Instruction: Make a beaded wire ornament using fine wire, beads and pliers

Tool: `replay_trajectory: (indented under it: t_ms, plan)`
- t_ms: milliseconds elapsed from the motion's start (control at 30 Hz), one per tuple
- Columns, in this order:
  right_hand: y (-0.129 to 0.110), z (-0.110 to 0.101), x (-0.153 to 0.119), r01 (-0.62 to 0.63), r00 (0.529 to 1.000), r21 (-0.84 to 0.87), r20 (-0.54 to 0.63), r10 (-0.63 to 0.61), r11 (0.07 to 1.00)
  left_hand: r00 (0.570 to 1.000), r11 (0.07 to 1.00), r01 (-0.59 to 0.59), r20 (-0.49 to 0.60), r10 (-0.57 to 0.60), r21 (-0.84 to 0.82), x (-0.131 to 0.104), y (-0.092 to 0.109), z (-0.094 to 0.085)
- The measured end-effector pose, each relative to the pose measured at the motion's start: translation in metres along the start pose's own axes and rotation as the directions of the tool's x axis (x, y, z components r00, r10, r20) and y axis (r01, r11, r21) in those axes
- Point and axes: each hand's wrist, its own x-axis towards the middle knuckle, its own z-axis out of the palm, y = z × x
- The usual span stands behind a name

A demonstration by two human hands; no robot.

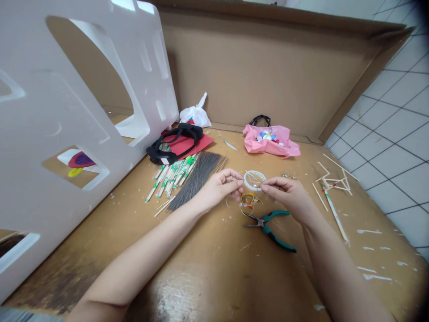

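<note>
My left hand (226, 185) is closed in a pinch at its fingertips, on what looks like a thin wire. Facing it, my right hand (286, 192) also pinches a thin wire-like piece, whose tip points left. Under the gap between both hands lies a white ring (246, 183), like a tape roll. Nearer to me is a small tangle of red, yellow and green loops (248, 200). Below it, pliers (259, 221) with teal handles rest spread apart on the table. Exactly where the fine wire runs between my fingers is too small to tell.
Left lie a bundle of grey wires (196, 183), wrapped chopsticks (167, 179) and a black head strap (159, 154) on red sheets. Behind are a white bag (196, 115) and a pink bag (253, 145). A stick frame (335, 182) lies right. A white plastic panel (134, 58) stands left.
</note>
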Motion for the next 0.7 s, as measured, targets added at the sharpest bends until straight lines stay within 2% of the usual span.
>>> replay_trajectory:
  t_ms: [267,433,700]
  plan:
    - [0.0057,0.0003,0.0008,0.062,0.998,-0.080,0.025,-0.060,0.995,0.996,0.998,0.059,0.064,-0.060,0.021,-0.0027,0.0016,0.0030]
    - [0.0048,0.0026,0.0011,0.056,0.998,-0.058,-0.014,-0.057,0.997,0.995,0.999,0.048,0.089,-0.050,0.022,-0.0027,0.0011,0.0027]
    - [0.0021,-0.0003,0.0002,0.054,0.997,-0.030,-0.059,-0.055,0.998,0.990,0.995,0.096,0.106,-0.094,-0.016,-0.0020,-0.0010,-0.0010]
